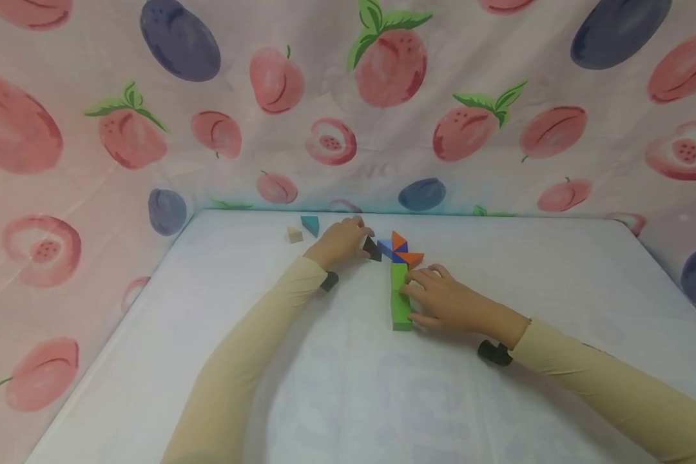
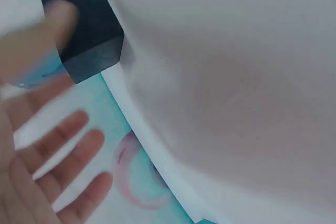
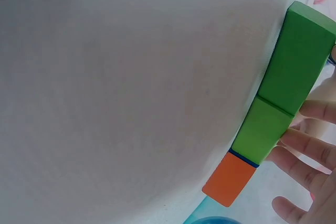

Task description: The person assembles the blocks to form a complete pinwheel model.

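My left hand (image 1: 339, 243) pinches a black triangular block (image 1: 372, 249) between thumb and index finger, at the left of a small cluster of blocks. In the left wrist view the thumb lies over the face of the black block, the other fingers spread apart. The cluster has a light blue block (image 1: 385, 247), dark blue pieces and two orange triangular blocks (image 1: 399, 241), set like a pinwheel. Below it, two green blocks (image 1: 401, 310) lie end to end in a line. My right hand (image 1: 455, 303) touches their right side with loosely bent fingertips (image 3: 294, 142).
Farther left on the white table (image 1: 336, 361) lie a teal triangular block (image 1: 310, 225) and a small pale wooden block (image 1: 294, 235). A fruit-patterned cloth (image 1: 325, 84) hangs behind the table's back edge and along its sides.
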`<state>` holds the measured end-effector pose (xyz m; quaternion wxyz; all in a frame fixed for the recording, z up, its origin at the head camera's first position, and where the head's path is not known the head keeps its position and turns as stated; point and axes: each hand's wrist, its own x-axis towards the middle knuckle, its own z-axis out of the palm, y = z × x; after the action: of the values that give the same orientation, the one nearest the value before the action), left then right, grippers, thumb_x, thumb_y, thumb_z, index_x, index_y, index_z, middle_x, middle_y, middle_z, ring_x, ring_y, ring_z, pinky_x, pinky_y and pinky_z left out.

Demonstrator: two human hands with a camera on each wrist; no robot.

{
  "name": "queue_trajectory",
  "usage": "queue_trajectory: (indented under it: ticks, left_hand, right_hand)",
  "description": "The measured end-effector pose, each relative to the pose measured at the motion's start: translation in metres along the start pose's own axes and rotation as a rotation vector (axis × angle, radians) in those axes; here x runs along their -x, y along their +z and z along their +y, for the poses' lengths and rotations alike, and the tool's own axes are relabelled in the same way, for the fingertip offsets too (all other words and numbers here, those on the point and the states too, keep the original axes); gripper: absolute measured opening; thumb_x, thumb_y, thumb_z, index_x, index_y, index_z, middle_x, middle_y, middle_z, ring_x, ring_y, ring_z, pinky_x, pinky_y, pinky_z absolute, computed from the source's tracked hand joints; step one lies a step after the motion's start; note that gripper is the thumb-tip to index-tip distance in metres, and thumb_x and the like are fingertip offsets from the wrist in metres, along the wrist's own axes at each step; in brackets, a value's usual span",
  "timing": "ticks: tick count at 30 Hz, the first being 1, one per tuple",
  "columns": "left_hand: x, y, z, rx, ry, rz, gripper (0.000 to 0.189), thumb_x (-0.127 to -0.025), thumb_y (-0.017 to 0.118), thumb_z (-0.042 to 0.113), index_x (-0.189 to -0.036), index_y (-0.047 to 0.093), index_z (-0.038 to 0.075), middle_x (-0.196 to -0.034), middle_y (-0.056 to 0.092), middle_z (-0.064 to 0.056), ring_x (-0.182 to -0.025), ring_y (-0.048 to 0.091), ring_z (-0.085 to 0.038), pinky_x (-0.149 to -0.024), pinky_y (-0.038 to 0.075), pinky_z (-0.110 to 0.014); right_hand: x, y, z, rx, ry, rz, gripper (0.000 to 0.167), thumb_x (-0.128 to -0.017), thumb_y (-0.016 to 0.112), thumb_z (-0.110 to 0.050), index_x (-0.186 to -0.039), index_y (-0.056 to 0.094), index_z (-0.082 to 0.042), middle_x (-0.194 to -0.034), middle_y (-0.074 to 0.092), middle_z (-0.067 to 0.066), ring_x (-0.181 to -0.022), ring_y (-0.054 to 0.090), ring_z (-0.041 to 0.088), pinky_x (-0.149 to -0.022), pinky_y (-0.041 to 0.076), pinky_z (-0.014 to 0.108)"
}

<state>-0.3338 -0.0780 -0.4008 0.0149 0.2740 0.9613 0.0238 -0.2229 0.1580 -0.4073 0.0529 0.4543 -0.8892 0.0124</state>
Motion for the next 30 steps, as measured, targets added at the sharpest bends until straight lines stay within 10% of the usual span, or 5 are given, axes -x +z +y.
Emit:
queue_trajectory:
  ticks: [14,22,30]
  left_hand:
    - [0.008,-0.008,-0.002,-0.014,0.158,0.064,0.030,-0.083,0.068,0.006,-0.108,0.071,0.020,-0.119,0.057,-0.006,-0.111,0.052,-0.023,-0.098,0.043,-0.036]
    - [0.009,-0.003,-0.005,-0.036,0.040,0.051,0.060,-0.079,0.064,0.059,-0.117,0.059,0.014,-0.123,0.053,-0.007,-0.111,0.049,-0.023,-0.096,0.044,-0.038]
    - [0.013,-0.005,0.002,-0.061,0.039,0.010,0.049,-0.082,0.065,0.052,-0.116,0.061,0.017,-0.121,0.053,-0.006,-0.110,0.048,-0.022,-0.093,0.043,-0.038]
  right_hand:
    - [0.000,-0.002,-0.001,-0.021,0.010,-0.013,0.043,-0.088,0.059,-0.042,-0.120,0.057,-0.014,-0.123,0.053,0.007,-0.116,0.049,0.024,-0.102,0.035,0.051]
    - [0.000,0.000,0.000,-0.002,0.019,-0.030,0.045,-0.088,0.058,-0.043,-0.122,0.056,-0.015,-0.125,0.053,0.008,-0.118,0.048,0.025,-0.102,0.035,0.052]
    - [0.000,0.000,-0.001,-0.015,0.014,-0.028,0.043,-0.088,0.058,-0.041,-0.122,0.056,-0.015,-0.124,0.052,0.007,-0.118,0.048,0.024,-0.103,0.034,0.052]
